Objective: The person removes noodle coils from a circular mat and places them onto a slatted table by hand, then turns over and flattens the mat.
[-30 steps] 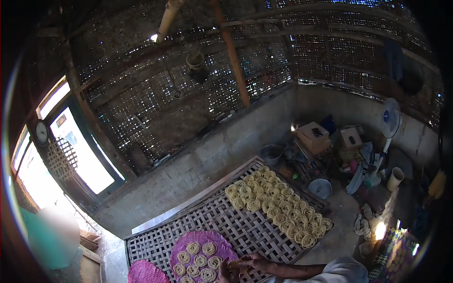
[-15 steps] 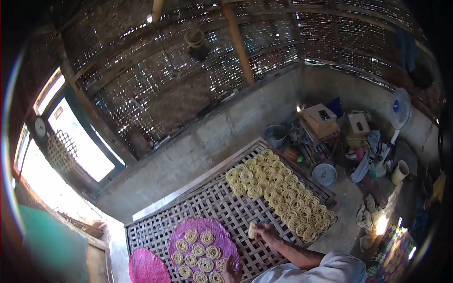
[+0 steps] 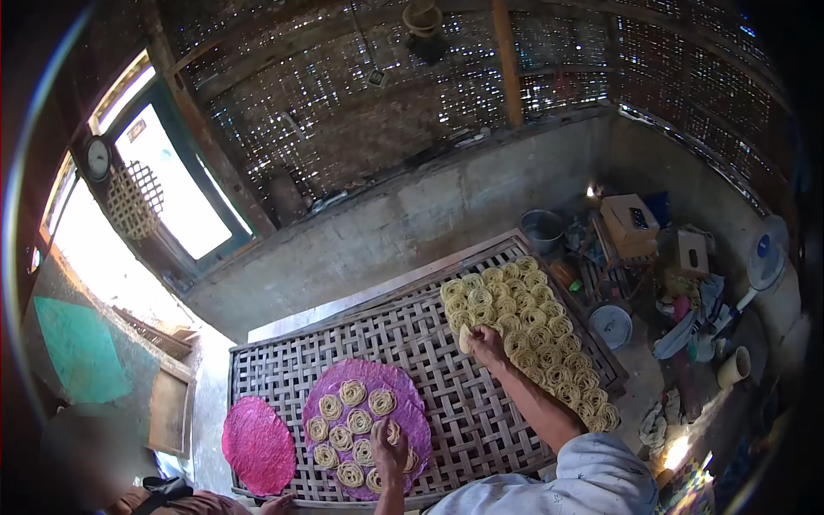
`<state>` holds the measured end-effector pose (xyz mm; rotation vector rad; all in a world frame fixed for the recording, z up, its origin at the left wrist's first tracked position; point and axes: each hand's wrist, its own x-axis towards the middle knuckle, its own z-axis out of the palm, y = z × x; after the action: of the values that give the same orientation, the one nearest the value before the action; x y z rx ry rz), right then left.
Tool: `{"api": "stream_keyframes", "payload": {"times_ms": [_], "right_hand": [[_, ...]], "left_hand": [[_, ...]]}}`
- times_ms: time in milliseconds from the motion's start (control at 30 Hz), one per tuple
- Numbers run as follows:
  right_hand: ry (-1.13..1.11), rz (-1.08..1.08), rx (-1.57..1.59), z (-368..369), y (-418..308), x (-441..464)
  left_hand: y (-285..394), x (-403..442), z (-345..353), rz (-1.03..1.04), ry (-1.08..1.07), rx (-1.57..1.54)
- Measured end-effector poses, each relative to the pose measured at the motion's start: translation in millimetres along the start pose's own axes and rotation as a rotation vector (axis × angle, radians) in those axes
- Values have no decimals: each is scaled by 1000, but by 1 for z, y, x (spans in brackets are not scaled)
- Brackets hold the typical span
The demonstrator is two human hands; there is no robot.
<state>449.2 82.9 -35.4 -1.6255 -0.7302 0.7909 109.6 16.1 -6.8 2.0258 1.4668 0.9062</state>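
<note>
My right hand (image 3: pixel 487 345) pinches a pale coiled noodle nest (image 3: pixel 465 339), held on edge beside the rows of noodle nests (image 3: pixel 532 330) on the woven slatted rack (image 3: pixel 343 338). These rows sit close together along the rack's right side. My left hand (image 3: pixel 390 452) is over the round purple tray (image 3: pixel 322 390), its fingers closed around another noodle nest (image 3: pixel 392 433). Several more nests lie spaced out on that tray. My left hand and forearm cover part of the tray's lower right.
A bright pink round tray (image 3: pixel 257 446) lies at the rack's left end. Another person's hand (image 3: pixel 276 505) is near it at the bottom edge. A metal pot (image 3: pixel 542 230), a lidded pail (image 3: pixel 610 326), cardboard box (image 3: pixel 629 225) and fan (image 3: pixel 766 257) stand at right.
My right hand has moved with its nest up to the rows. My left hand has gone from the purple tray's edge onto a nest. The view has shifted; another person appears at lower left.
</note>
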Motion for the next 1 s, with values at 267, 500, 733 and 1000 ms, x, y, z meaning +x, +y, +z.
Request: {"api": "stream_keyframes", "payload": {"times_ms": [267,500,733,1000], "right_hand": [[72,-248,-738,12,21,29],[141,-343,-710,8,2,-4],[50,-420,-538,11,13,-94],[-189,-138,-262,29,35,-177]], "left_hand": [[-41,75,19,59,102,338],[-65,98,33,133,-23,575],[-67,111,34,30,-93,522],[-59,122,31,-224,-293,236]]}}
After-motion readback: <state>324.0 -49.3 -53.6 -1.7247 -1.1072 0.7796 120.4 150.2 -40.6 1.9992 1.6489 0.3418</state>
